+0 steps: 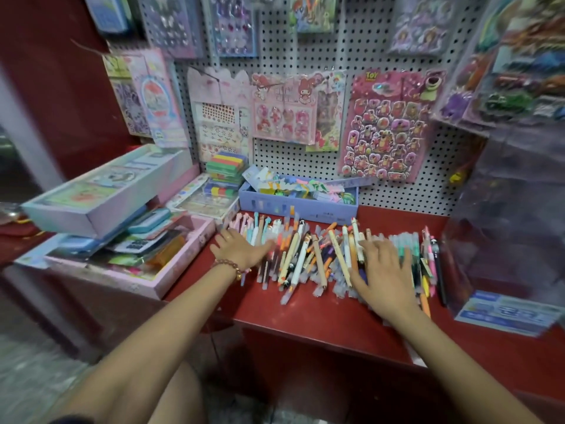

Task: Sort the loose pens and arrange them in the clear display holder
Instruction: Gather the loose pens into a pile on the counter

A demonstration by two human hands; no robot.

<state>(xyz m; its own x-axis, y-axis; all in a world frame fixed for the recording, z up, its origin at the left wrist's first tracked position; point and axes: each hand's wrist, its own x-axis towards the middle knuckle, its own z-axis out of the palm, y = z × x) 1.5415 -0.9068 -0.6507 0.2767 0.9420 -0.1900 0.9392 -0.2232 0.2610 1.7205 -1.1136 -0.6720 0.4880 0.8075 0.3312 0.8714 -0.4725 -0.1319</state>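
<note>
While the left hand (pixel 241 250) and right hand (pixel 383 272) are resting flat and open, pens (pixel 308 255) are lying under and between their fingers (pixel 375 250).

The left hand (pixel 241 249) is showing its fingers (pixel 263 250) as a smear, so which pens (pixel 312 258) they are touching is not coming through. The right hand (pixel 382 276) is hiding the pens under its palm. Along the right edge of the tabletop (pixel 321 319), the clear display holder (pixel 504 240) is blurring badly and getting cut off by the frame, its label (pixel 504 313) staying unreadable.
</note>
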